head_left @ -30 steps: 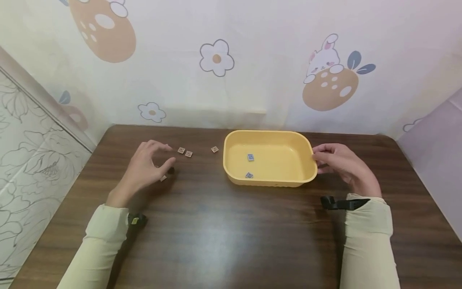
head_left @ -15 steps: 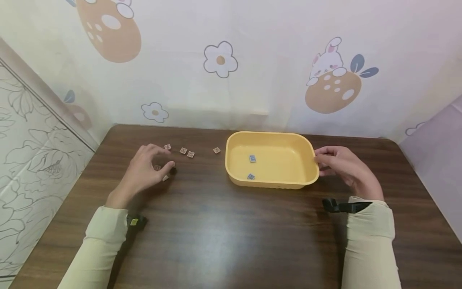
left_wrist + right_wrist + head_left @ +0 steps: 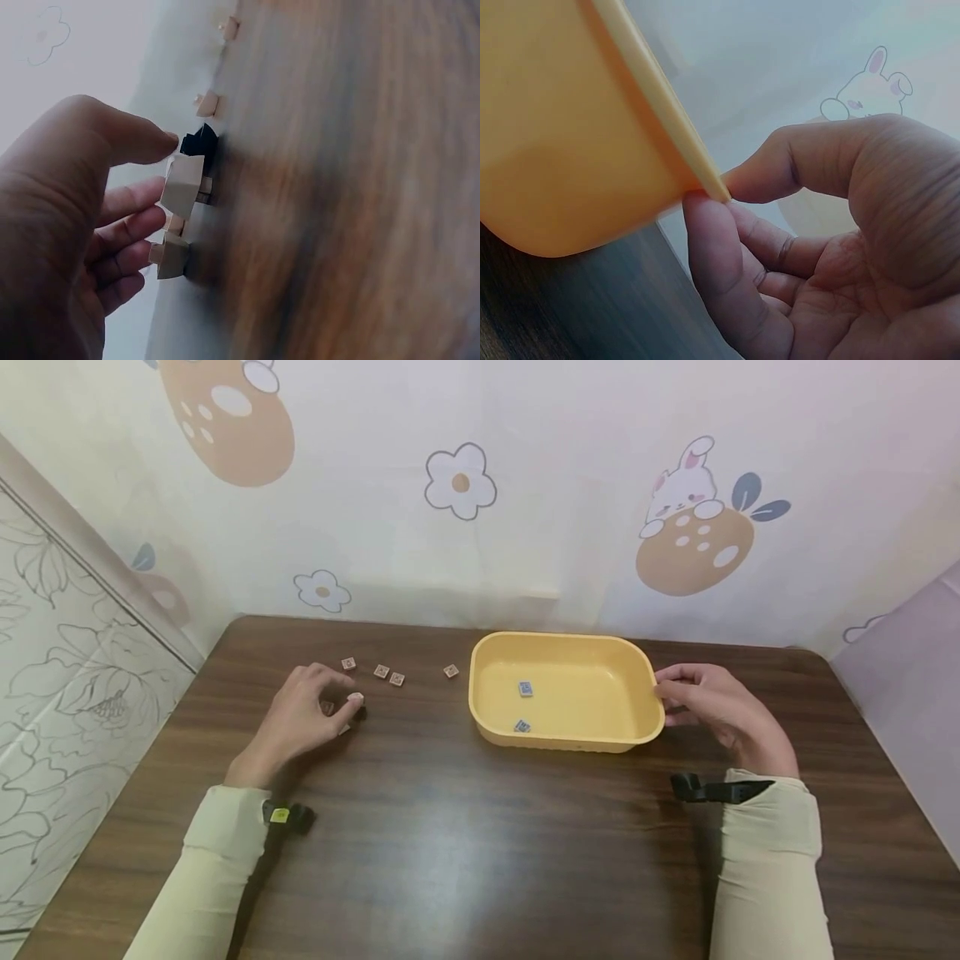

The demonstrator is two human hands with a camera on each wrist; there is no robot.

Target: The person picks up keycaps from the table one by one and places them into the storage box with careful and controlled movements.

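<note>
My left hand (image 3: 307, 706) is over the left part of the table. It pinches a small pale block (image 3: 182, 184) between thumb and fingers. A small black piece (image 3: 201, 140) lies just beyond the thumb tip. Close by, partly hidden by the hand, are other beige blocks such as this block (image 3: 174, 256). My right hand (image 3: 716, 706) pinches the right rim of a yellow plastic tub (image 3: 566, 745), thumb and fingers on either side of the wall. Inside the tub lie two small blue-grey square blocks, one block (image 3: 525, 689) near the middle and another block (image 3: 522, 726) by the front wall.
Several beige square blocks lie at the table's back left, among them a pair side by side (image 3: 389, 675) and a lone block (image 3: 451, 671) left of the tub. The brown wooden table (image 3: 480, 852) meets a patterned wall covering (image 3: 555, 485) at the back.
The left thumb and fingers have closed in, and a pale block now shows at the thumb tip. My right hand stays on the tub rim. The head view has shifted slightly.
</note>
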